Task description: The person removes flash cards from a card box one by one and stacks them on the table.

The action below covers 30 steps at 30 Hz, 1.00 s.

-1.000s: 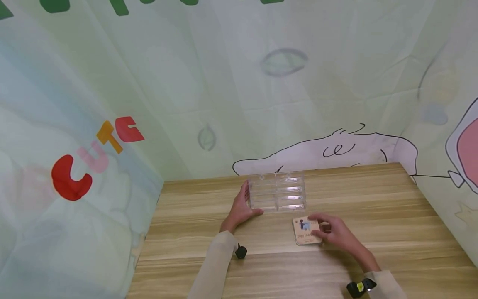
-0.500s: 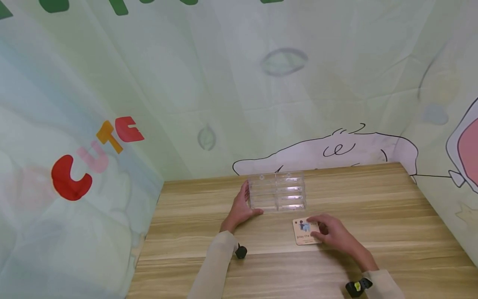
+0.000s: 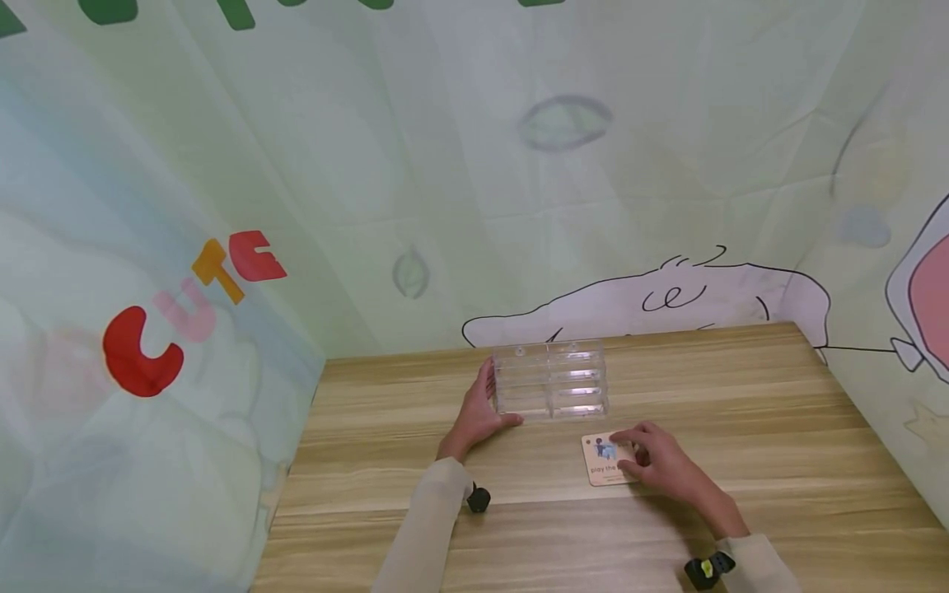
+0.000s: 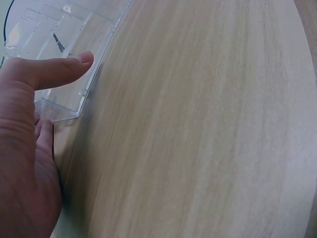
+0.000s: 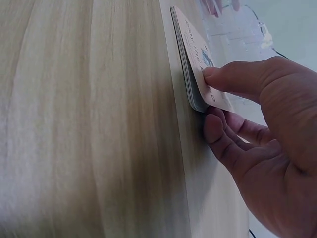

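A clear plastic rack (image 3: 578,385) with two columns of slots stands near the table's back edge. My left hand (image 3: 476,418) holds its left end, with the thumb along the front and the other fingers at the side. In front of the rack lies a small stack of printed cards (image 5: 182,59). My right hand (image 3: 663,463) pinches the top card (image 3: 599,468) at its right side; the card shows a small figure and the words "play the", the rest covered by my thumb. In the right wrist view, that card's near edge is raised off the stack.
The wood-grain table (image 3: 385,461) ends at the back against a pale printed cloth (image 3: 474,206). A similar cloth hangs on the left, with coloured letters. Black wrist cameras (image 3: 478,499) sit on both wrists.
My right hand and wrist have shifted slightly to the left, and the fingers have moved a little over the card. The left hand and the rack have stayed put.
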Motion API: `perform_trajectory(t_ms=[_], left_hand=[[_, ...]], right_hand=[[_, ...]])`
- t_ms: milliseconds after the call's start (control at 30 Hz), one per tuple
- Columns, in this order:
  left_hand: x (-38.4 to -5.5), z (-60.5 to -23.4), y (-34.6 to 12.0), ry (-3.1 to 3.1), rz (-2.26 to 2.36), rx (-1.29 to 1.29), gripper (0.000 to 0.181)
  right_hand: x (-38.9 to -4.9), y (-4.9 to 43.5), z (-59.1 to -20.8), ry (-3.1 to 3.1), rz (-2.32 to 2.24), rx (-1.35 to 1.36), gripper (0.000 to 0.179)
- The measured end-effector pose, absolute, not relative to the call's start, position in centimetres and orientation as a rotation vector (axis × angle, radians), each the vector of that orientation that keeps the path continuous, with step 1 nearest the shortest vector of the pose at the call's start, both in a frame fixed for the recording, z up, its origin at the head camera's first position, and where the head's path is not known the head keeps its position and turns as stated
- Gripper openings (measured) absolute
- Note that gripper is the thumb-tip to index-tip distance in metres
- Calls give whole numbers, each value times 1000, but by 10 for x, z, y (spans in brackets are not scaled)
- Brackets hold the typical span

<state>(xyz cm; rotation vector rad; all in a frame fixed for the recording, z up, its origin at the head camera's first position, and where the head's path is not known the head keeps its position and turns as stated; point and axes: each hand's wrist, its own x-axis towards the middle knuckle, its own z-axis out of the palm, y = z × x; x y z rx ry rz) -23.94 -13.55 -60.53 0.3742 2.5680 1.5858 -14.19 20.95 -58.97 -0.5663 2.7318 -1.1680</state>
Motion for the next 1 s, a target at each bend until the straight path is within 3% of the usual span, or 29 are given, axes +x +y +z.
perform_trajectory(t_ms=[1000], left_hand=[[-240, -606, -135, 2575, 1550, 376, 126]], right_hand=[[-139, 204, -584, 2774, -1047, -492, 39]])
